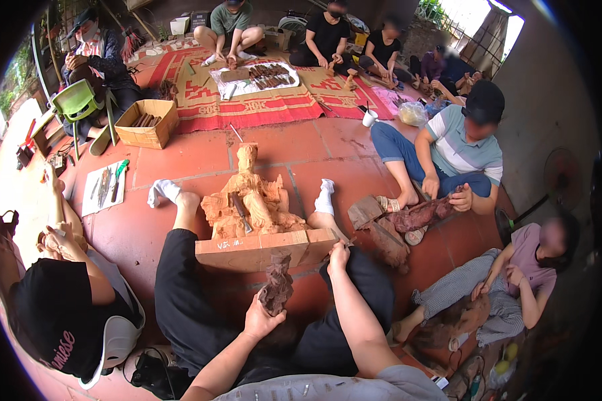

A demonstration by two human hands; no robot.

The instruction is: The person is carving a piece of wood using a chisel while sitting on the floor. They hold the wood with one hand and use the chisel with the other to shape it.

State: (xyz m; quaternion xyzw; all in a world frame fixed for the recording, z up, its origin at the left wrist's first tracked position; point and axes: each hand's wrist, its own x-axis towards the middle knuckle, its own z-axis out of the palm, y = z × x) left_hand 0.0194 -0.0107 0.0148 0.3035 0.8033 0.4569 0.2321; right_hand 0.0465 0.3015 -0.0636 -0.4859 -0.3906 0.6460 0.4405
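My left hand (264, 319) is wrapped round the lower part of a small dark brown carved wooden figure (276, 284), held upright between my knees. To its right, my right hand (339, 256) is closed near my right knee; a thin thing seems to show by its fingers, too small to name. Just beyond both hands stands a large pale carved wooden statue (251, 174) of a seated figure on a thick wooden base (267, 248). A chisel (241, 212) with a dark handle leans against the statue's front.
A white sheet (106, 187) with carving tools lies at left, near a cardboard box (155, 137) of wooden pieces. Right of the statue, a co-worker (465, 147) holds a dark red carving (425, 214). Other people sit close on both sides and around a red patterned mat (274, 110).
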